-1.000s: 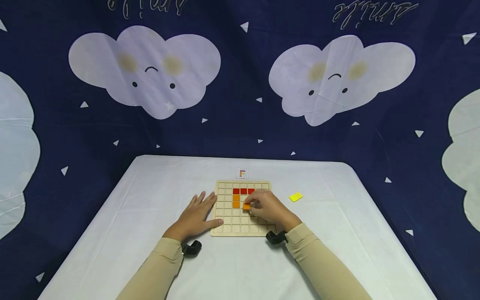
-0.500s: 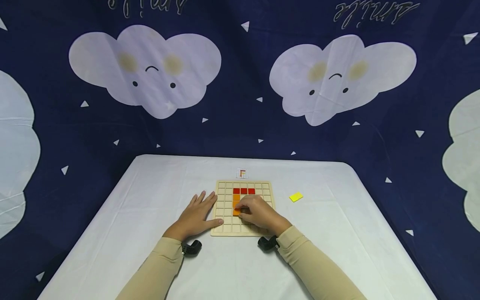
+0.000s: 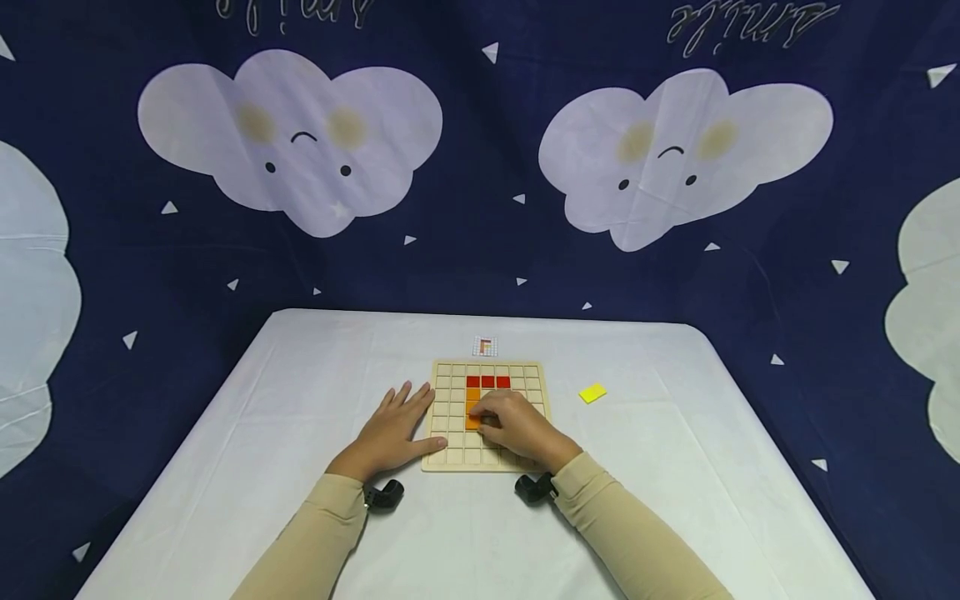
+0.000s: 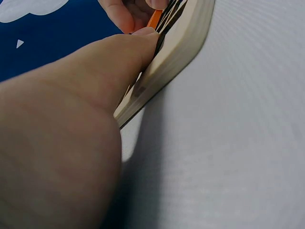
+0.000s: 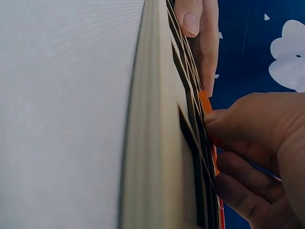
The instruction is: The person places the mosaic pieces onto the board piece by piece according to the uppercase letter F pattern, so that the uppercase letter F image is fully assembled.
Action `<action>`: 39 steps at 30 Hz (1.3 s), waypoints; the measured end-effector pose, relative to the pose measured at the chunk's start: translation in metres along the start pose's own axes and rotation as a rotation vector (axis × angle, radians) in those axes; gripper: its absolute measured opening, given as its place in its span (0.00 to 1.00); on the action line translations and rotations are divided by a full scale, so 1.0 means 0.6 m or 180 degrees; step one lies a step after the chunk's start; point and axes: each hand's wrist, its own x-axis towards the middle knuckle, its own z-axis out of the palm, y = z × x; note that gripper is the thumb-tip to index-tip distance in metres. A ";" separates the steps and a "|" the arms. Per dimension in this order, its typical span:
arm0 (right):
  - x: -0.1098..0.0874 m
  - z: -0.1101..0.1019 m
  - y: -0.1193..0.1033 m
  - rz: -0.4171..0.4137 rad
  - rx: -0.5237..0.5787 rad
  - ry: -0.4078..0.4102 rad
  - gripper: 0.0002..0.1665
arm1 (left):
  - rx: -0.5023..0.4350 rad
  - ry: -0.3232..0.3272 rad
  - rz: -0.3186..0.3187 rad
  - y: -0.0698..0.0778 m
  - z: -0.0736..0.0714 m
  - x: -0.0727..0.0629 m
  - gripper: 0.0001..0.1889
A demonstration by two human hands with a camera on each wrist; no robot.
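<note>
My right hand (image 3: pixel 521 427) pinches an orange square tile (image 3: pixel 472 423) at the wooden grid board (image 3: pixel 453 457), at the lower end of a column of orange tiles (image 3: pixel 472 396). In the right wrist view, this tile (image 5: pixel 205 101) stands slightly proud of the grid, with the thumb (image 5: pixel 217 118) against it. Across the column's top runs a row of red tiles (image 3: pixel 488 382). My left hand (image 3: pixel 392 435) lies spread at the board's left edge, its thumb over the rim. The left wrist view has that thumb (image 4: pixel 109 59) on the board, the orange tile (image 4: pixel 154 19) beyond.
A small printed card (image 3: pixel 484 347) with a coloured grid pattern lies just behind the board. To the right, a yellow tile piece (image 3: pixel 592 392) sits on the white-clothed table (image 3: pixel 675 400). A dark blue cloud-print cloth (image 3: pixel 480 167) hangs behind the table.
My right hand has moved left across the board with the orange tile, to the foot of the orange column, and the tile has then settled slightly. The left hand stays put.
</note>
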 end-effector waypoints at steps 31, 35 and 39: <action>-0.013 -0.005 0.002 0.0102 0.0123 0.0084 0.14 | 0.0014 -0.0034 -0.0055 -0.001 0.003 -0.001 0.54; -0.031 -0.022 0.010 0.0168 0.0240 0.0244 0.14 | 0.0032 -0.0052 -0.0058 -0.001 0.004 0.000 0.54; -0.056 -0.046 0.027 0.0250 0.0360 0.0395 0.15 | 0.0050 -0.0061 -0.0070 -0.002 0.001 -0.001 0.55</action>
